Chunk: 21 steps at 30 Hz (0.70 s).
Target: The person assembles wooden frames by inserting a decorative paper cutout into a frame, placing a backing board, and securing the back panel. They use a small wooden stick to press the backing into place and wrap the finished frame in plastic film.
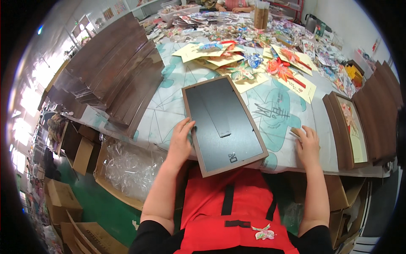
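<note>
A brown picture frame (223, 127) lies back side up before me, its lower edge jutting past the table's front edge. Its dark backing board carries a folded-in stand leg, with small clips along the rim. My left hand (181, 139) grips the frame's left side, fingers closed on the moulding. To the right of the frame, my right hand (308, 146) rests over the table, closed on a small brown flat piece (297, 133) whose kind I cannot make out. Beyond the frame are cream cards (303, 86) with colourful paper-cut figures (279, 69).
Tall stacks of brown frames (114, 67) stand on the left. More frames (374, 114) lean at the right, one showing a card behind its front. Small colourful pieces cover the far table, where another person (235, 5) sits. A carton of clear plastic wrap (131, 169) is below left.
</note>
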Each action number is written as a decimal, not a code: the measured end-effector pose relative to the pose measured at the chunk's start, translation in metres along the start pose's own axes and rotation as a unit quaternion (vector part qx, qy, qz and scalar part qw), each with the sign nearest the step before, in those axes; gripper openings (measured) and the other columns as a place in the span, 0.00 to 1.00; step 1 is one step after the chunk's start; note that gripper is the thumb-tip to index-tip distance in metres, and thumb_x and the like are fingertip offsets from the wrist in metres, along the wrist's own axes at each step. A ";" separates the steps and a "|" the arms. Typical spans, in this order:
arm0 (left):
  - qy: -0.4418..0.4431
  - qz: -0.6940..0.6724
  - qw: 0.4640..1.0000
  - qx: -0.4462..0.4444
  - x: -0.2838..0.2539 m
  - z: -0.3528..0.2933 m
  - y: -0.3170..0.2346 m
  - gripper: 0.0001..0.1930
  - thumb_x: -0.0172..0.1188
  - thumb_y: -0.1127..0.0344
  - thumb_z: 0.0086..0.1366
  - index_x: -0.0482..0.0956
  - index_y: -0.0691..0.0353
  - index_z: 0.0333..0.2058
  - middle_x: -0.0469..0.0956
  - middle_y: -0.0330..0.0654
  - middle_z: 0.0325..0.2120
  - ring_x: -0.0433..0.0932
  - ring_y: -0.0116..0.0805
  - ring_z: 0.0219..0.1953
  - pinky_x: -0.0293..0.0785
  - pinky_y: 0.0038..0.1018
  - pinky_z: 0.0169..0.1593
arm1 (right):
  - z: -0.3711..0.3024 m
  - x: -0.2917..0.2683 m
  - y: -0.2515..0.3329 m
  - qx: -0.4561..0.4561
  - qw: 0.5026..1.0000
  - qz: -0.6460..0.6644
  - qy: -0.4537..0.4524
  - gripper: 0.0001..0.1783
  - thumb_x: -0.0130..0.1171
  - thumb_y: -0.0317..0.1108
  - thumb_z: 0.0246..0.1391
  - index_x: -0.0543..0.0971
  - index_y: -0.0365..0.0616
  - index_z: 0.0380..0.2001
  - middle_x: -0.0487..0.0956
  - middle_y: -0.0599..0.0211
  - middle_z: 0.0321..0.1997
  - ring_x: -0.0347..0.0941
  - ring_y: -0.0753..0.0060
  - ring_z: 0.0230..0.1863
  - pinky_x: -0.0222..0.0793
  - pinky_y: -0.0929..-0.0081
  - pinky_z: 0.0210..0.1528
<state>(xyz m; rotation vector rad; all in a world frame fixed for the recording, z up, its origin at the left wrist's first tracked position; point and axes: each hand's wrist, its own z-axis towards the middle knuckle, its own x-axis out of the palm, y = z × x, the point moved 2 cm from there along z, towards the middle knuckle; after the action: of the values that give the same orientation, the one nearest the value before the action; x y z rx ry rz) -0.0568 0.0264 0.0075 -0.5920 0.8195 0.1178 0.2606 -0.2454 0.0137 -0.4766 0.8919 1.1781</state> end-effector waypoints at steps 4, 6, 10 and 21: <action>0.100 0.048 0.990 0.083 -0.013 0.008 0.013 0.25 0.58 0.84 0.45 0.74 0.64 0.46 0.73 0.47 0.49 0.67 0.49 0.58 0.67 0.36 0.59 | -0.020 0.005 0.031 0.070 0.976 0.206 0.010 0.16 0.59 0.25 0.47 0.76 0.37 0.43 0.76 0.52 0.47 0.73 0.50 0.45 0.68 0.62 0.48; 0.113 0.081 0.975 0.171 -0.016 0.016 0.015 0.22 0.62 0.81 0.42 0.74 0.63 0.41 0.76 0.44 0.44 0.72 0.46 0.54 0.68 0.38 0.58 | -0.027 0.003 0.048 0.097 0.950 0.293 0.039 0.15 0.59 0.24 0.47 0.77 0.37 0.41 0.77 0.53 0.45 0.75 0.53 0.41 0.71 0.65 0.44; 0.188 0.145 0.924 0.299 -0.024 0.024 -0.001 0.15 0.60 0.74 0.46 0.72 0.61 0.36 0.75 0.42 0.35 0.75 0.42 0.45 0.70 0.38 0.57 | -0.044 -0.006 0.050 0.188 0.922 0.339 -0.007 0.11 0.56 0.22 0.49 0.78 0.36 0.39 0.79 0.59 0.39 0.75 0.67 0.32 0.71 0.75 0.35; 0.189 -0.102 0.962 0.168 0.082 0.035 -0.114 0.14 0.63 0.61 0.54 0.72 0.65 0.33 0.74 0.47 0.30 0.75 0.49 0.36 0.73 0.37 0.40 | -0.072 -0.005 0.039 0.319 0.843 0.425 -0.085 0.14 0.52 0.23 0.57 0.70 0.38 0.47 0.70 0.76 0.24 0.62 0.89 0.23 0.56 0.88 0.25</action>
<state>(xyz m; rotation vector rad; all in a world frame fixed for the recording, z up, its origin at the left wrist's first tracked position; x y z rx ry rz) 0.0593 -0.0600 0.0187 -0.3771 1.1131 -0.3285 0.1991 -0.2877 -0.0197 0.6406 1.3162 1.5662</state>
